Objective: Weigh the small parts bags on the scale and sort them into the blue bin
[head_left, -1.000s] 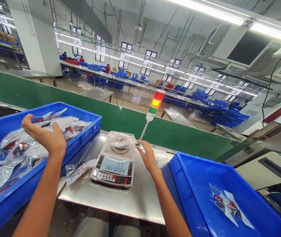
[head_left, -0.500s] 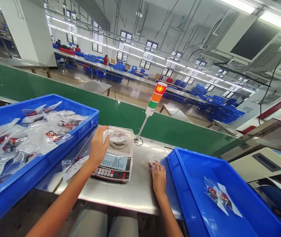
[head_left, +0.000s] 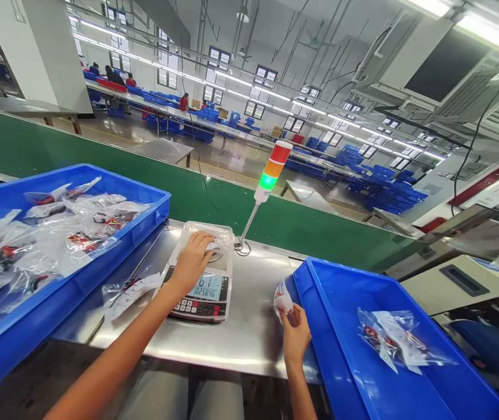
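Observation:
On the steel bench stands a digital scale with a clear rim around its round pan. My left hand reaches over that pan, its bent fingers on a small clear plastic bag; the hand partly covers the bag and the display. Farther right, my right hand pinches a crumpled plastic bag with white paper, held beside the right blue bin. Another bag with a white label lies left of the scale, partly behind my left forearm.
A blue bin at left holds many bagged red and black parts. Several bags lie in the right bin. Behind the scale rises a signal light, lit green, before a green partition. A beige machine stands far right.
My left hand has moved right onto the bag on the pan. My right hand has raised its bag. The signal light went from red to green, the display from 62 to 61. More bags show in the right bin.

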A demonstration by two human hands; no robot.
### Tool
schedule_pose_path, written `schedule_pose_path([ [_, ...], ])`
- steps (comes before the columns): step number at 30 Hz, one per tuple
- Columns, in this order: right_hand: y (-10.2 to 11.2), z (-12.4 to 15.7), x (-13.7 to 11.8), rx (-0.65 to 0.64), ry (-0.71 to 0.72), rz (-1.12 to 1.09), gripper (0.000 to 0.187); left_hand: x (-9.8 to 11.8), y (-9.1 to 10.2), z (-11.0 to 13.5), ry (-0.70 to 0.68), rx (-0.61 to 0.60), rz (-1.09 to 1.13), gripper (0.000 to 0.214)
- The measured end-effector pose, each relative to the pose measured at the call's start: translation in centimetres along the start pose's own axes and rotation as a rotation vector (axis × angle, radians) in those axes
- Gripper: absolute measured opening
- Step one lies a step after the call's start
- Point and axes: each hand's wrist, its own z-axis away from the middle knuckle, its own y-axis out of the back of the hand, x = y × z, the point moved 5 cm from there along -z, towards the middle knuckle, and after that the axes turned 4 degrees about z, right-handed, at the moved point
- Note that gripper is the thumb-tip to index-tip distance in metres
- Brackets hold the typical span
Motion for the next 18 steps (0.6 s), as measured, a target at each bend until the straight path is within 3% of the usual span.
schedule_pose_path([
  [4,-0.2,0.3,-3.3,-0.027,-0.021,-0.099,0.058,-0.9,-1.9,-0.9,0.05,-0.038,-0.018,0.017],
  [7,-1.6,0.1,-7.8,-0.073,0.03,-0.168,0.054,-1.7,-2.5,-2.1,0.11,-0.008,-0.004,0.009],
  [9,-3.3,-0.3,-11.5,-0.13,0.112,-0.183,0.049,-2.3,-1.9,-3.1,0.168,0.055,0.002,0.01],
  [11,-5.6,-0.7,-15.4,-0.222,0.232,-0.17,0.041,-2.9,-0.1,-4.0,0.242,0.151,-0.003,0.01],
  [14,-9.6,-1.2,-20.1,-0.4,0.427,-0.122,0.032,-3.6,4.5,-4.4,0.401,0.381,0.008,0.01],
  [18,-13.6,-0.9,-22.2,-0.589,0.564,-0.097,0.034,-4.1,12.3,-2.6,0.584,0.795,0.071,0.008],
])
